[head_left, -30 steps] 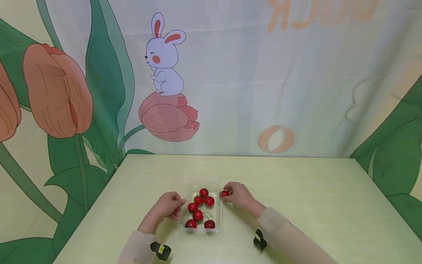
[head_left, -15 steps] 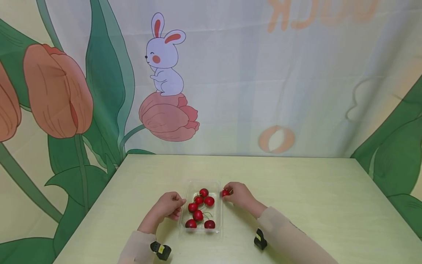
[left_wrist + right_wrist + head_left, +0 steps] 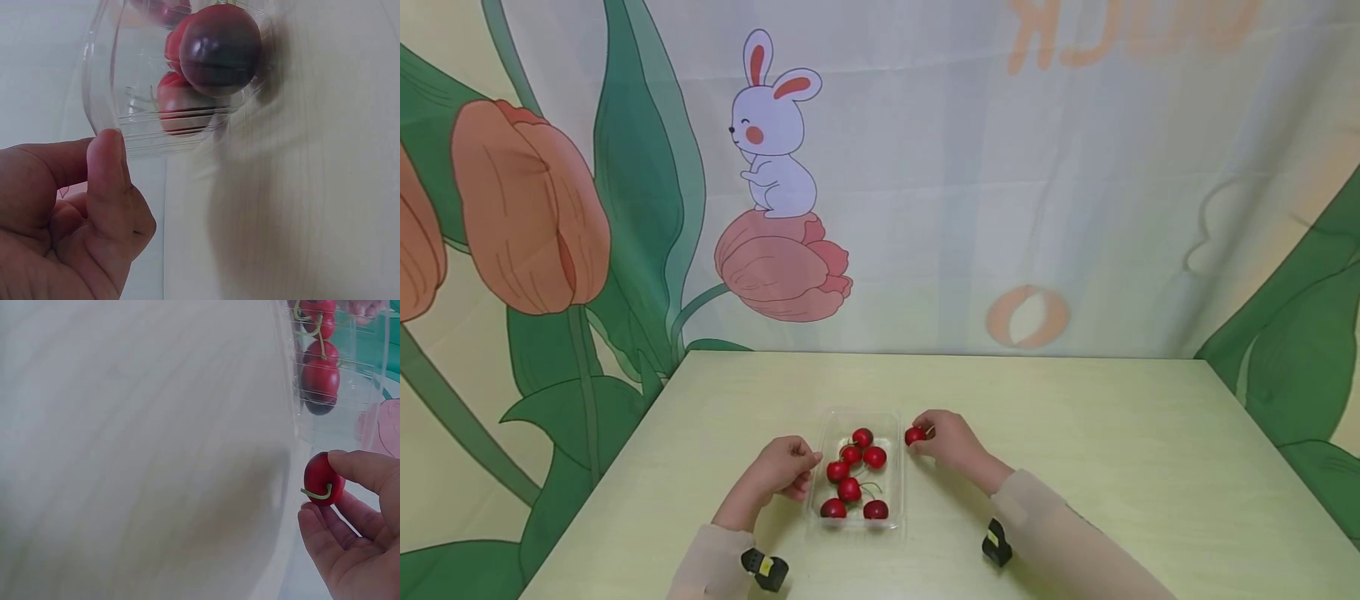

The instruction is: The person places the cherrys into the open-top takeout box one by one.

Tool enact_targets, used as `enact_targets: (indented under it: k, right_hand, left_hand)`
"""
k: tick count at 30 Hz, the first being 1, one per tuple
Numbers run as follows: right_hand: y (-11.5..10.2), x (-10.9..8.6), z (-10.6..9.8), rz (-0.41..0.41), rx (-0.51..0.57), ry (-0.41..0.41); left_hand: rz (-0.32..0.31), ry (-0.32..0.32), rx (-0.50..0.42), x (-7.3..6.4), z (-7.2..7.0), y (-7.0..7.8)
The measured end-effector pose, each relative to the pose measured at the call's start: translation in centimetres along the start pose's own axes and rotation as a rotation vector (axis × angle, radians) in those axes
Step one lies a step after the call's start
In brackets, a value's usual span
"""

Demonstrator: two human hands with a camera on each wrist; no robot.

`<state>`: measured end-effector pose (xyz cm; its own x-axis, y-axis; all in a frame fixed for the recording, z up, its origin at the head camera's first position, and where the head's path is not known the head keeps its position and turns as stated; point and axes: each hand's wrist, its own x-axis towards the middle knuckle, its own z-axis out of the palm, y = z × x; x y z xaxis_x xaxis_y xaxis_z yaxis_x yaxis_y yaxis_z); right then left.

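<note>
A clear plastic container (image 3: 891, 483) stands on the table with several red cherries (image 3: 849, 489) inside, some with green stems. My left hand (image 3: 786, 467) pinches the container's left rim between thumb and finger, as the left wrist view shows close up at the rim (image 3: 103, 119). Just off the container's right side, my right hand (image 3: 951, 442) holds one red cherry (image 3: 914, 436) between thumb and fingers. In the right wrist view that cherry (image 3: 320, 478) has a short green stem, and the container wall (image 3: 369, 381) is beyond it, apart from the hand.
The pale wooden table (image 3: 1075, 467) spreads out around the container. Behind its far edge hangs a curtain (image 3: 925, 208) printed with a rabbit and tulips. Each wrist carries a small black device, one of them the left wrist device (image 3: 765, 570).
My right hand has shifted slightly to the right and away from the container, with the cherry in its fingers. The left hand and container stay in place.
</note>
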<state>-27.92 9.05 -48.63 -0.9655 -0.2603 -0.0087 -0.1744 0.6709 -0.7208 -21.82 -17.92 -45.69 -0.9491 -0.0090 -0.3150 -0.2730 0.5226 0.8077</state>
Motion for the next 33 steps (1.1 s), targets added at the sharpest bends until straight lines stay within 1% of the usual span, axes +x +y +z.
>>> enact_targets:
  k: [7,14,21,28,33]
  right_hand:
    - [-0.5,-0.1,-0.9,-0.025,-0.008,0.045]
    - [-1.2,-0.3,-1.8,-0.061,-0.006,0.07]
    - [-1.5,-0.4,-2.3,-0.082,0.003,0.073]
    - [-2.2,-0.6,-2.7,-0.065,0.009,0.073]
    - [-2.9,-0.8,-2.8,-0.079,0.011,0.064]
  left_hand:
    - [-0.018,-0.001,-0.003,0.1,0.0,-0.1]
    - [-0.013,-0.002,0.006,0.1,0.0,-0.1]
    - [-0.014,0.002,0.006,0.1,0.0,-0.1]
    - [-0.022,-0.004,0.003,0.3,0.0,-0.2]
    - [-0.025,-0.001,-0.007,0.4,0.1,-0.3]
